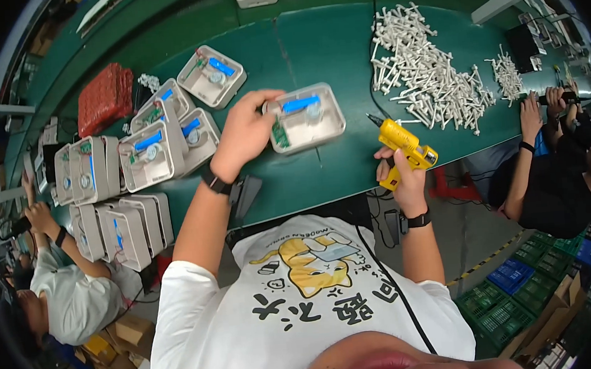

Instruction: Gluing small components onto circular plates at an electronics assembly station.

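Note:
My left hand (pixel 244 129) grips the left side of an open white plastic housing (pixel 331 127) that lies on the green table. Inside it are a blue battery pack (pixel 301 104), a round pale part (pixel 314 113) and a green circuit board (pixel 280 136) near the left wall. To the right of the housing, my right hand (pixel 406 174) is wrapped around the handle of a yellow glue gun (pixel 401 139). Its dark nozzle points up and left, apart from the housing.
Similar housings (pixel 147 154) are stacked at left, near a red wrapped bundle (pixel 105 99). Another housing (pixel 211 77) stands beyond my left hand. Many white screw-like pieces (pixel 432 69) lie at right. A black cable (pixel 373 39) crosses the table. Co-workers' hands (pixel 40 217) show on both sides.

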Motion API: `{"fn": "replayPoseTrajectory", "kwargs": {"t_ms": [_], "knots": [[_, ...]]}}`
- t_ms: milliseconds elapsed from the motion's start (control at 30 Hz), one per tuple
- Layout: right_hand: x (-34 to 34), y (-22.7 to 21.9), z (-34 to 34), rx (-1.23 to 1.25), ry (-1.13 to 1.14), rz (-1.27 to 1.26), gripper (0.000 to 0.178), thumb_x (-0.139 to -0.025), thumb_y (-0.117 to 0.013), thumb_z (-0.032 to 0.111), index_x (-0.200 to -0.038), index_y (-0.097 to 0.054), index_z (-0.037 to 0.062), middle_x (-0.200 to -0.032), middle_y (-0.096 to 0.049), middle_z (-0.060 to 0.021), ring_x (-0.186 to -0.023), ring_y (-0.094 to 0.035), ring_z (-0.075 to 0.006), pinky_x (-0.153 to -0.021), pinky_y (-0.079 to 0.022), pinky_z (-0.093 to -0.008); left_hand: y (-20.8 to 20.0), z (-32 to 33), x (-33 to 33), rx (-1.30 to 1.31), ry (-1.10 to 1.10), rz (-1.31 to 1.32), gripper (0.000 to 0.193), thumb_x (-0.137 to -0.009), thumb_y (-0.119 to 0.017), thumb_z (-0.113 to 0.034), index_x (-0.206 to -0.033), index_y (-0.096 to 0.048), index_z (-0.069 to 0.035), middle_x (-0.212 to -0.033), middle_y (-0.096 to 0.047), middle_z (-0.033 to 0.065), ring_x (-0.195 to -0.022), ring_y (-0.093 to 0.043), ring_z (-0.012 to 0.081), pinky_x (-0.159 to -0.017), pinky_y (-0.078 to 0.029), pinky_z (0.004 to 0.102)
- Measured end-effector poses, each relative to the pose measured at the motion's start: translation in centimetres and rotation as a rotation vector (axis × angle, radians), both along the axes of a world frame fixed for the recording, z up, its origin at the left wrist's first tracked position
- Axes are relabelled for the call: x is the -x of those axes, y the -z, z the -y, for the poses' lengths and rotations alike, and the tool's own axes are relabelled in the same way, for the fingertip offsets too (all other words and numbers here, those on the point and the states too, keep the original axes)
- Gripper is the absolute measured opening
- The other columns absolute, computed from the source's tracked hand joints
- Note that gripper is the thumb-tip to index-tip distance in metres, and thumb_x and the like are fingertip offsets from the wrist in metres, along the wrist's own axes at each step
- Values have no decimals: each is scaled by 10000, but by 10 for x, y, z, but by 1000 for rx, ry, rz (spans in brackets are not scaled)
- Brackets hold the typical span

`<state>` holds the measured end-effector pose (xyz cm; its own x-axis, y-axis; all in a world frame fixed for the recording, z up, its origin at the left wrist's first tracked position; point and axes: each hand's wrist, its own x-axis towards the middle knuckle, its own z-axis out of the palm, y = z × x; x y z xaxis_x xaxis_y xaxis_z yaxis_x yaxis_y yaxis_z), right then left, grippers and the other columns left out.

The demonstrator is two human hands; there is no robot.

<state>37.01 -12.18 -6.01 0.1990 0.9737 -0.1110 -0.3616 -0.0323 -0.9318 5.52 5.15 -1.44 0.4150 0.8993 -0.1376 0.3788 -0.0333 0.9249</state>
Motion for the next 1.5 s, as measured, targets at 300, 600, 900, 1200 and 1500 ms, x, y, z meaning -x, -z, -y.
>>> {"fn": "replayPoseTrajectory", "kwargs": {"t_ms": [300,600,900,1200,1500], "knots": [[2,7,-5,-119,80,-20,235,-1105,-603,199,-1144,-686,-17,-1031,-737,-169,-642,-642,-150,-628,-551,-315,39,-157,-118,-507,-362,204,433,-887,-576,30,-1312,-665,29,-1267,-663,247,-945,-749,348,-905,-605,420],[5,-1,-8,16,56,-13,281,-1064,-691,204,-1298,-686,48,-1011,-759,-46,-690,-648,-75,-577,-557,-256,33,-258,-54,-999,-210,-962,543,-906,-734,-303,-1407,-617,-129,-1493,-567,216,-1310,-560,465,-1041,-520,574],[6,-1,-5,-13,38,-60,348,-1059,-702,226,-1351,-651,43,-1085,-752,-90,-717,-645,-78,-581,-569,-259,35,-262,-85,-863,-114,-812,591,-968,-721,-414,-1489,-530,-210,-1530,-524,193,-1389,-485,451,-1102,-490,563],[1,-1,-10,-6,57,-53,349,-1063,-697,228,-1359,-658,48,-1085,-753,-73,-701,-633,-73,-584,-566,-260,10,-257,-119,-649,-201,-953,524,-946,-753,-388,-1427,-628,-218,-1459,-562,195,-1300,-545,446,-1054,-514,533],[5,19,-10,0,44,-72,269,-1098,-627,205,-1290,-666,20,-1078,-761,-87,-662,-660,-101,-594,-574,-293,16,-191,-58,-1028,-228,-583,368,-861,-819,-282,-1110,-781,-14,-1264,-677,259,-1190,-624,455,-1045,-503,541]]}}
